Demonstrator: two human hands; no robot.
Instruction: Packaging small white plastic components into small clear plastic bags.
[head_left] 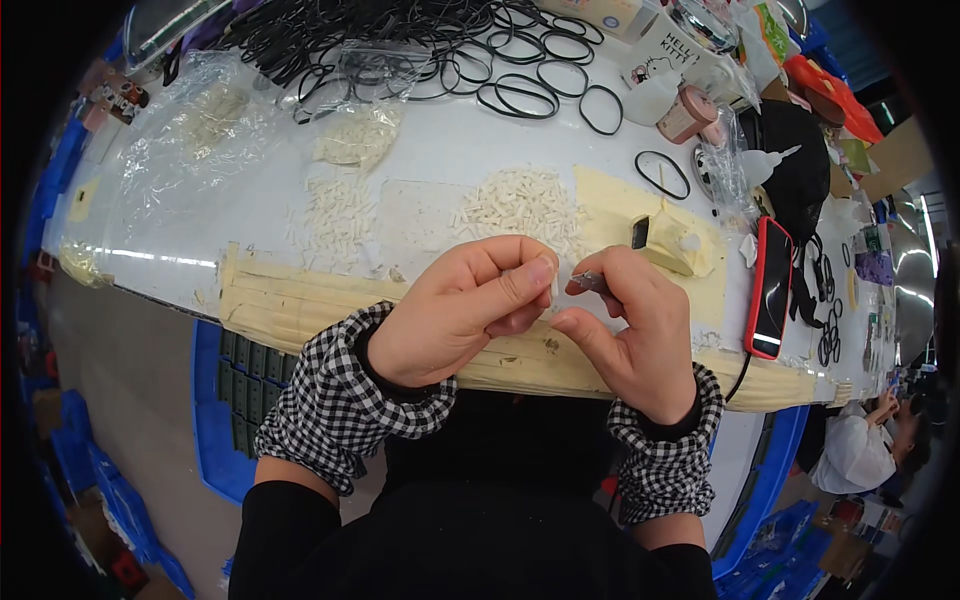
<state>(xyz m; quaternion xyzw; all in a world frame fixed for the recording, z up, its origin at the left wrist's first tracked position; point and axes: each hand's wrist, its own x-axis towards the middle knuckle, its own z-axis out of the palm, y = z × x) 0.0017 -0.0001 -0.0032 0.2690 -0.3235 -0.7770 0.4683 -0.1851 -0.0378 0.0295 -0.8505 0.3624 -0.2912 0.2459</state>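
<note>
Over the near edge of the white table (450, 140), pinches apparently a short white piece (554, 289) between thumb and forefinger of the left hand (465, 305), right at the fingertips, presumably to leave one end bare. Has the right hand (640, 325) just beside, with a small grey metallic piece (590, 282) at the curled forefinger and the thumb apart from it; cannot tell whether gripped or merely lodged there. Holds both hands close together, likely for steadying and seeing such tiny parts. Has a loose heap of white pieces (520, 205) just beyond the fingertips, probably for quick picking, with a sparser heap (340, 220) to the left and a clear plastic bag (358, 135) of similar pieces behind it. Has a pale yellow block (672, 252) near the right hand, perhaps so placed to be handy. Includes, by look, matte, stubby, chalk-like white sticks; thin, smooth, rubbery black loops (525, 95), tangled at the far side and lying as ovals nearer; creased cream tape (300, 305) along the rim; puckered checked cloth cuffs (350, 385) at the wrists; a glossy, red-edged phone (770, 290); and, below, a hard blue plastic tray (210, 425) with dark rectangular parts (245, 385) in rows
</note>
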